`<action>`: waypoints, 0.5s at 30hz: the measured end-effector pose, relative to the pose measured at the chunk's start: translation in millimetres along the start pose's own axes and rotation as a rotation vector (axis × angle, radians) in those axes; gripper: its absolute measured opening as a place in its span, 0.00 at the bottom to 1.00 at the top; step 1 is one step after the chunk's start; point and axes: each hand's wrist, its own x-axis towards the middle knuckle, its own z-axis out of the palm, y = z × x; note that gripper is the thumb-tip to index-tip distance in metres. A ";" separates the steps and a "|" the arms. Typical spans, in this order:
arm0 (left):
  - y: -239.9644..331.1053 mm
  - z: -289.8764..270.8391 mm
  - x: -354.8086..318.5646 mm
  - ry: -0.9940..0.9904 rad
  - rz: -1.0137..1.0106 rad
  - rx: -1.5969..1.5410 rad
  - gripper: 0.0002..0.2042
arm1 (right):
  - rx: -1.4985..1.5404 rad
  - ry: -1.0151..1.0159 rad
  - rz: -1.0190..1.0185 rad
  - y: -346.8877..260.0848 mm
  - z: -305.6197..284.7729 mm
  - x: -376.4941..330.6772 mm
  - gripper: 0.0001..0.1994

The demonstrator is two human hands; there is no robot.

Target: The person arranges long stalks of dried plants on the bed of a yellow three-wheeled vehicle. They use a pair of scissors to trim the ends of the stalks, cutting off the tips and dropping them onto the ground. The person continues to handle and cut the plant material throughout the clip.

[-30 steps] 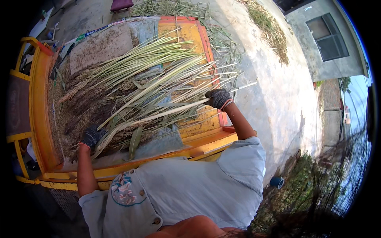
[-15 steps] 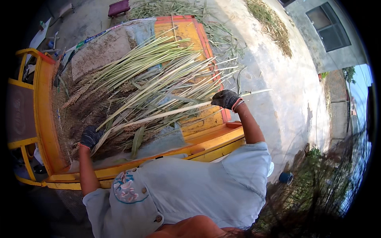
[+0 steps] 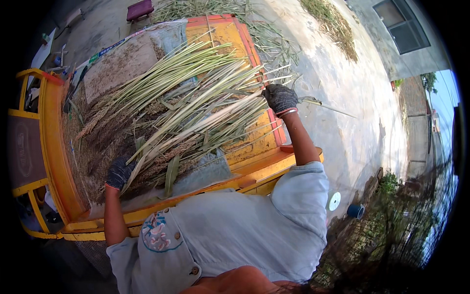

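The bundle of long stalks point(image 3: 196, 105) is lying across the bed of the orange-yellow cart point(image 3: 54, 152), directly in front of the person and between the two gloved hands, with its long axis running slantwise from the lower left, near the person's left side, up to the far right corner of the bed. The left hand point(image 3: 119, 172), in a dark glove, is closing around the bushy, brownish seed-head end of the stalks, low at the near left of the bed; the fingers are curling in among the heads, though how firmly they are gripping is hard to tell through the tangle. The right hand point(image 3: 280, 97), also gloved, is reaching out with the arm extended to the cut, pale ends of the stalks where they are overhanging the cart's right rim, and it is clenching narrowly on a few of those stems. Both hands are therefore sitting at opposite ends of the same axis, the left one nearer the body and the right one farther out. The stalks themselves are looking long, thin and stiff, pale green to straw-coloured, fanning apart toward the right and lying on a darker mat of brown seed heads. More loose stalks point(image 3: 274, 41) are lying on the concrete ground point(image 3: 342, 112) beyond the cart.
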 end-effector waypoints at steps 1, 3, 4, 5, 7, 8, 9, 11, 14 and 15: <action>-3.0 -1.9 0.2 -0.015 -0.088 0.009 0.12 | -0.021 0.063 -0.047 -4.3 -7.0 2.3 0.15; -13.1 -2.6 -0.3 -0.008 -0.174 -0.022 0.12 | -0.072 0.187 -0.135 -11.3 -24.2 2.7 0.14; -21.1 -0.7 -0.9 0.018 -0.174 -0.060 0.12 | -0.098 0.219 -0.145 -15.9 -35.9 0.9 0.13; -16.9 -5.2 0.0 0.045 -0.172 -0.098 0.12 | -0.128 0.252 -0.155 -16.8 -44.0 0.0 0.12; -4.5 -14.6 -1.0 0.053 -0.177 -0.249 0.11 | -0.186 0.317 -0.173 -15.4 -57.6 -2.5 0.12; -3.8 -17.4 -2.6 0.036 -0.193 -0.260 0.11 | -0.209 0.327 -0.190 -14.4 -67.3 -5.7 0.11; -1.6 -20.9 -3.9 0.019 -0.208 -0.270 0.11 | -0.213 0.361 -0.201 -10.8 -72.1 -10.1 0.11; 10.9 -28.2 -6.5 0.052 -0.185 -0.283 0.11 | -0.224 0.432 -0.218 -4.7 -82.7 -20.9 0.10; -0.2 -21.7 -3.8 0.013 -0.163 -0.399 0.11 | -0.243 0.485 -0.123 -6.4 -98.0 -56.4 0.12; -2.8 -16.5 -3.7 -0.018 -0.164 -0.455 0.12 | -0.250 0.497 -0.095 -7.6 -101.9 -71.6 0.13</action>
